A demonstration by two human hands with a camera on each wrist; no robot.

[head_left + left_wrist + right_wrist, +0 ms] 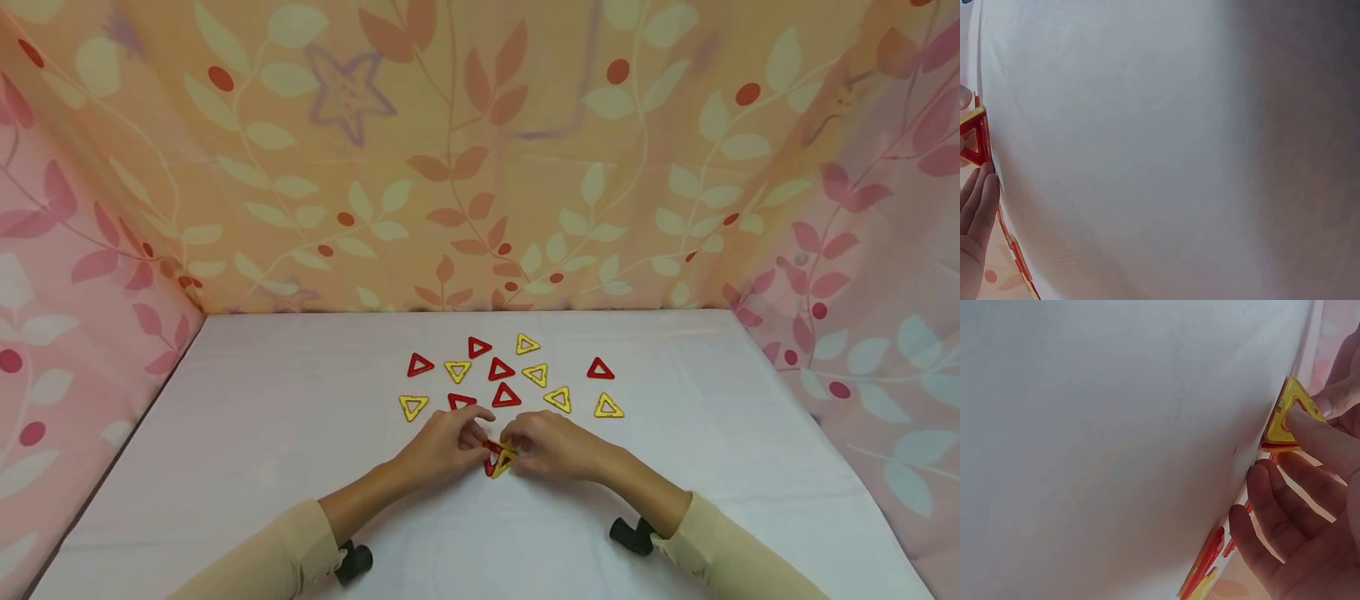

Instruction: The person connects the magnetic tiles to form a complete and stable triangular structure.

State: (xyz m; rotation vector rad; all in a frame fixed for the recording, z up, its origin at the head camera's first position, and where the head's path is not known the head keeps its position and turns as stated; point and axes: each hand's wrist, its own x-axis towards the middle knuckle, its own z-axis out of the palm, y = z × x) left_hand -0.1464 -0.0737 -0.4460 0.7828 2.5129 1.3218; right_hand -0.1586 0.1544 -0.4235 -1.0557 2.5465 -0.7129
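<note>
Both hands meet over a small group of joined triangle tiles near the middle of the table. A red triangle tile (490,467) forms its left side, and a yellow triangle tile (506,462) leans against it on the right. My left hand (448,440) pinches the red part between thumb and fingers. My right hand (557,443) grips the yellow side; in the right wrist view its thumb lies across the yellow tile's opening, with other fingers spread below. The left wrist view shows a red tile (982,140) with a yellow edge on top, standing on the white surface.
Behind the hands lie several loose red tiles (506,404) and yellow tiles (609,414), flat on the white table (262,433). One red tile is partly covered by my left fingers. Patterned curtains (480,200) close off the back and sides.
</note>
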